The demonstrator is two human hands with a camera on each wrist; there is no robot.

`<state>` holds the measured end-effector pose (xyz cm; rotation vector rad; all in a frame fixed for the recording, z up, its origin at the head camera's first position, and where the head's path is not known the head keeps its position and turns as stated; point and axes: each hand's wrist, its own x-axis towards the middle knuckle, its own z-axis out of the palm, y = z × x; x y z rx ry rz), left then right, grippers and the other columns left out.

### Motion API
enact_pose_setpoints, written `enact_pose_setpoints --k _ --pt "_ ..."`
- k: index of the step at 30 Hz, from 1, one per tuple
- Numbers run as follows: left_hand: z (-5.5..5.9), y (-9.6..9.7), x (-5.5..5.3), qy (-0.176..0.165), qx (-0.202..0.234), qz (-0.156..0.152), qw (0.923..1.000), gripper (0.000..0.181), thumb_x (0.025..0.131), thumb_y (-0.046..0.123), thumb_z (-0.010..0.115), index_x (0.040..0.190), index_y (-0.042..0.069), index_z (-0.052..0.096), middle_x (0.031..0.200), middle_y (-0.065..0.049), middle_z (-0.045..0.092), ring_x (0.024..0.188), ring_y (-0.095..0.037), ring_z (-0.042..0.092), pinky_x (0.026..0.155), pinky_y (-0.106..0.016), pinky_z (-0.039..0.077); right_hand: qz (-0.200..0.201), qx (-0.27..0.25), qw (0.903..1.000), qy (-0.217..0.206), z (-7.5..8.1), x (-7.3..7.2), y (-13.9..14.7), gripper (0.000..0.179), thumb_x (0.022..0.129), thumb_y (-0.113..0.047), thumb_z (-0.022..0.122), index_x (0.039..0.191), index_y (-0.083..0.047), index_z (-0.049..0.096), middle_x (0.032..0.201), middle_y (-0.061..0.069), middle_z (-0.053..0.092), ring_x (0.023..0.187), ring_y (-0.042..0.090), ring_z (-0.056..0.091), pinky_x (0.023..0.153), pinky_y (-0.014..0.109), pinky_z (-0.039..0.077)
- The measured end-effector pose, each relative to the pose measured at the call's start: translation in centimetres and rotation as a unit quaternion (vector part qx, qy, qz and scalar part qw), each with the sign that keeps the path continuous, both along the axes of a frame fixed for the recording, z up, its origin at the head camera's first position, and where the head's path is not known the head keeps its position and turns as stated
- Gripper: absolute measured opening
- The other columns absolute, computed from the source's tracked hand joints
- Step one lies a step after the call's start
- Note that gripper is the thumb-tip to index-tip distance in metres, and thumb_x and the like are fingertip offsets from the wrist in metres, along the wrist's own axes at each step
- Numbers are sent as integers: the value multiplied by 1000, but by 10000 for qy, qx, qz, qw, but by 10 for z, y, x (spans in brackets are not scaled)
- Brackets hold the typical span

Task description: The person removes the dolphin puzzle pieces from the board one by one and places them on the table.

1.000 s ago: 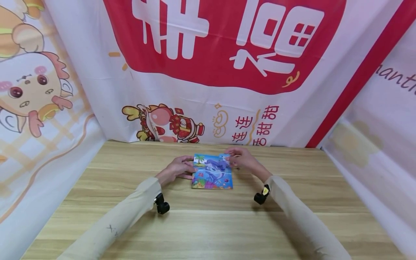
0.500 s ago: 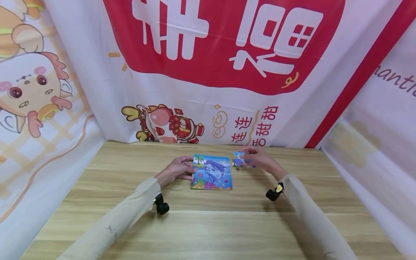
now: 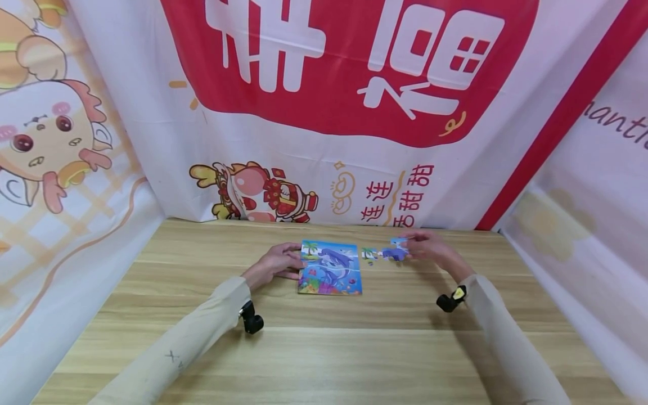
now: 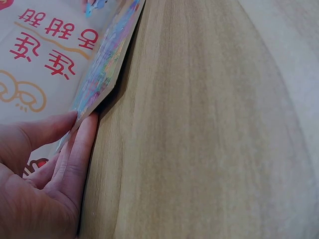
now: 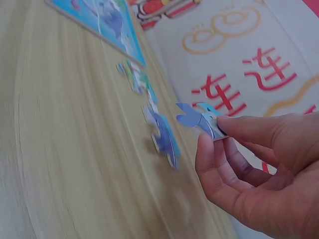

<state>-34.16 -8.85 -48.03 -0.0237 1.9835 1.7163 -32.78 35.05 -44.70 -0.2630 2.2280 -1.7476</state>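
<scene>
A square dolphin jigsaw puzzle (image 3: 330,269) on a thin board lies near the table's back. My left hand (image 3: 277,262) pinches its left edge, thumb on top and fingers underneath, and in the left wrist view that corner (image 4: 89,102) sits slightly raised. To the right, my right hand (image 3: 427,248) pinches a small blue puzzle piece (image 5: 202,119) between thumb and fingers, held above the table. Below it lie a purple-blue dolphin piece (image 5: 163,137) and, closer to the board, a palm-tree piece (image 5: 137,79).
The wooden table (image 3: 324,349) ends at a printed white and red cloth (image 3: 324,163) close behind the puzzle. Cloth walls (image 3: 582,242) also stand at both sides. A small black camera is worn on each wrist.
My right hand has moved right, away from the board, carrying the blue piece. The palm-tree and dolphin pieces have come into view on the table. The left hand stays at the board's edge.
</scene>
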Motion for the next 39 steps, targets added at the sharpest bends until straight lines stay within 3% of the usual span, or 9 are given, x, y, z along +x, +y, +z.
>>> enact_pose_setpoints --k 6,12,16,21,26,33,39 --pt "0 0 0 -6 -17 -14 10000 67 96 -1 72 157 7 44 130 -18 60 91 -19 72 73 -31 69 -675 -58 9975 -194 -11 -3 23 36 100 -4 65 130 14 54 96 -4 76 85 11 73 84 30 67" --pt "1 0 0 -2 -10 -7 10000 67 96 -1 72 157 7 44 130 -18 60 91 -19 72 74 -32 69 -625 23 9980 7 -8 6 26 26 103 2 58 125 16 56 98 3 75 85 11 71 82 27 66" --pt "1 1 0 -3 7 -30 10000 67 96 -1 71 157 7 44 131 -19 60 92 -19 72 75 -32 69 -939 334 9950 -7 -8 10 23 25 102 3 61 121 17 56 96 7 72 81 11 70 78 25 66" --pt "0 1 0 -31 -17 17 10000 68 96 0 72 157 8 44 130 -18 60 92 -20 73 74 -31 69 -1535 1412 9779 168 -14 9 15 32 98 1 67 124 18 58 98 17 72 76 10 67 69 24 66" --pt "-1 1 -1 -41 -43 20 10000 68 97 1 72 158 8 44 132 -19 61 93 -20 73 75 -32 69 -1701 2365 9553 504 -19 6 7 27 96 1 69 119 15 64 102 25 71 73 12 63 59 21 59" --pt "0 0 -2 -56 -40 36 10000 69 96 2 73 158 9 43 133 -19 60 93 -21 73 75 -32 69 -1892 2714 9395 891 -21 8 -2 11 96 4 68 104 11 69 97 22 71 75 16 57 57 20 49" --pt "0 0 -1 -58 -17 21 10000 69 96 0 73 158 8 43 130 -19 61 90 -20 73 75 -32 69 -1989 2810 9351 838 -25 7 -2 12 96 1 71 105 8 69 98 20 70 79 18 57 61 20 49"
